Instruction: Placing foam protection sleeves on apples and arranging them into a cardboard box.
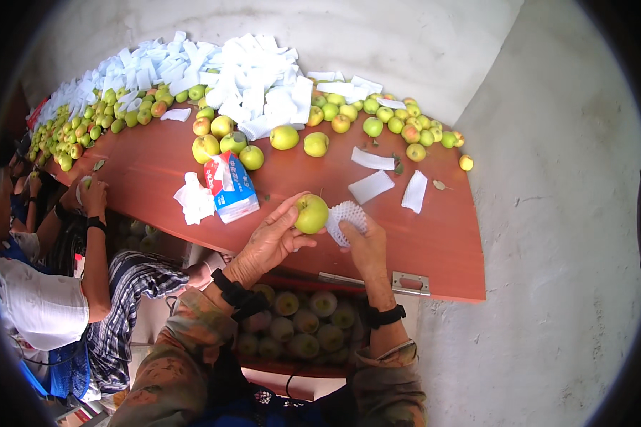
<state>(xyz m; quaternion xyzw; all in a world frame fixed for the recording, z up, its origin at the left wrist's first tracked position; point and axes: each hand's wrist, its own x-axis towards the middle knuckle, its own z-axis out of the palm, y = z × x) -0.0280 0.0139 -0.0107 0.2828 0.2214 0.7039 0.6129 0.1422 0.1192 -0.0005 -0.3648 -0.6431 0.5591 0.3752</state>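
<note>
Between the thumb and fingers of my left hand [269, 238] is a yellow-green apple [311, 214], held over the front edge of the brown table [434, 249]. My right hand [367, 249] grips a white foam net sleeve [347, 222] just right of the apple. The sleeve is bunched up and its open side faces the apple. Part of it is hidden behind my right thumb and fingers. Three flat foam sleeves lie on the table beyond my right hand, one of them a white strip [414, 191] near the right side.
Loose apples [315, 144] line the back of the table below a heap of foam sleeves [256, 78]. A red and blue tissue pack [231, 188] stands left of centre. Below the table sits a crate of sleeved apples [303, 324]. Co-workers [43, 292] sit at the left; a wall rises at right.
</note>
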